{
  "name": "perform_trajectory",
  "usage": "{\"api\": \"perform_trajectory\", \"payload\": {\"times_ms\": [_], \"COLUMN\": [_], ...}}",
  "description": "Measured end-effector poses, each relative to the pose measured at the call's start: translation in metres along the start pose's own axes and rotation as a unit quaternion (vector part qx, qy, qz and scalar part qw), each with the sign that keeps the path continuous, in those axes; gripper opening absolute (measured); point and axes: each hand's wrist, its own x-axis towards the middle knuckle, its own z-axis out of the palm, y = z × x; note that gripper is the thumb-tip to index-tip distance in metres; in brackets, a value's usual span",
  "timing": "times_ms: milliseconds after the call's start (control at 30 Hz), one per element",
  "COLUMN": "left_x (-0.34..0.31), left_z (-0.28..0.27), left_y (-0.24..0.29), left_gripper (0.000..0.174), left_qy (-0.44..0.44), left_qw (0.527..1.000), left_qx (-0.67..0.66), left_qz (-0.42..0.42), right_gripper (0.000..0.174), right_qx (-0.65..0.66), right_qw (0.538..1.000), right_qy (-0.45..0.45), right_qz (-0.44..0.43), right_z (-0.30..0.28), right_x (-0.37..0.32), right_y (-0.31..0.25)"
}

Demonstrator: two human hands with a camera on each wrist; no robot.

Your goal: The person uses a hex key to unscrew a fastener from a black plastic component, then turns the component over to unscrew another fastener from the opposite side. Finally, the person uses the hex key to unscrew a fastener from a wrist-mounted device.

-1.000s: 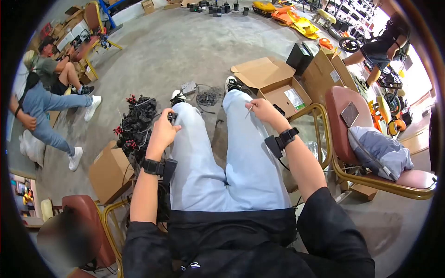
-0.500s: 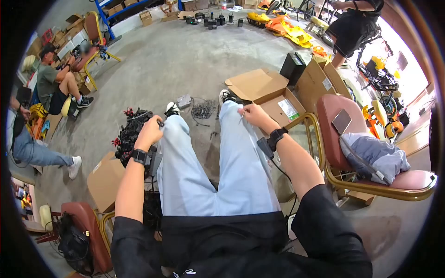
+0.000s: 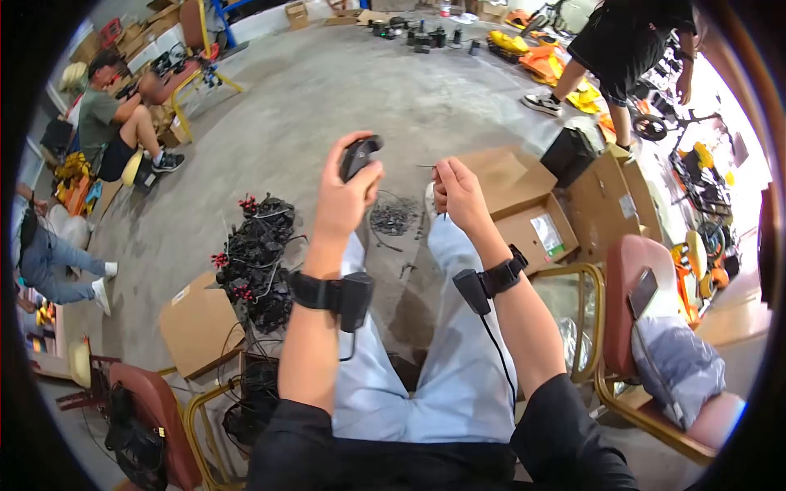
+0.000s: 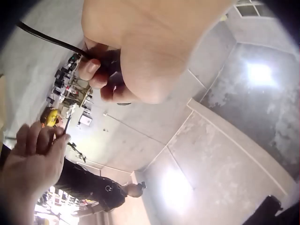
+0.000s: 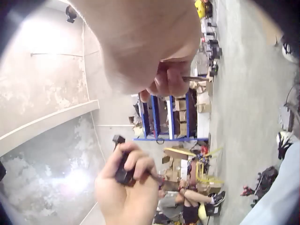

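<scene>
Raised above the knees, the left hand [image 3: 348, 192] grips a black curved device [image 3: 359, 157], its fingers curled round it; in the right wrist view the same device [image 5: 124, 172] shows in the palm. A black cable [image 4: 51, 41] runs from that hand in the left wrist view. Level with it on the right, the right hand [image 3: 463, 195] pinches a thin metal rod [image 5: 194, 78] between thumb and fingers. The rod's tip points toward the left hand, with a space between the two. What the rod's other end looks like is hidden by the fingers.
An open cardboard box [image 3: 524, 233] lies on the floor at right, beside a chair [image 3: 643, 286] holding a phone and grey cloth. Tangled black parts [image 3: 258, 262] lie at left. One person [image 3: 123, 123] sits far left; another [image 3: 626, 57] walks at upper right.
Both hands have risen from beside the knees and moved forward and closer together, still holding the device and the rod. The person at upper right has changed position.
</scene>
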Motion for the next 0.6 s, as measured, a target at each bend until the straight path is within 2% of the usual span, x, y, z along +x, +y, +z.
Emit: {"api": "perform_trajectory", "payload": {"times_ms": [67, 133, 200, 267, 333, 367, 533, 600], "left_x": [0.013, 0.017, 0.017, 0.014, 0.008, 0.006, -0.003, -0.002], "left_z": [0.003, 0.000, -0.009, -0.018, -0.023, -0.027, -0.026, -0.024], "left_y": [-0.013, -0.028, -0.046, -0.063, -0.067, -0.072, -0.070, -0.070], "left_gripper": [0.039, 0.041, 0.044, 0.048, 0.052, 0.053, 0.049, 0.048], "left_qy": [-0.007, 0.028, 0.037, 0.028, 0.038, 0.036, 0.027, 0.034], "left_qw": [0.996, 0.997, 0.998, 0.997, 0.998, 0.998, 0.997, 0.997], "left_qx": [-0.057, -0.002, 0.015, 0.011, -0.001, -0.009, -0.048, -0.024], "left_qz": [0.071, 0.068, 0.054, 0.072, 0.047, 0.042, 0.051, 0.060], "right_gripper": [0.030, 0.027, 0.025, 0.021, 0.017, 0.015, 0.014, 0.014], "right_qx": [-0.018, 0.004, -0.050, 0.002, -0.066, -0.150, -0.230, -0.287], "right_qw": [0.996, 0.996, 0.983, 0.986, 0.979, 0.967, 0.952, 0.935], "right_qy": [-0.009, -0.029, 0.010, -0.004, 0.000, -0.021, -0.051, -0.060], "right_qz": [-0.089, -0.081, -0.178, -0.168, -0.193, -0.204, -0.195, -0.201], "right_z": [0.017, 0.030, 0.046, 0.046, 0.047, 0.042, 0.043, 0.045], "right_x": [0.018, 0.026, 0.024, 0.022, 0.012, 0.011, 0.002, 0.002], "right_y": [0.010, 0.014, 0.022, 0.042, 0.040, 0.032, 0.019, 0.020]}}
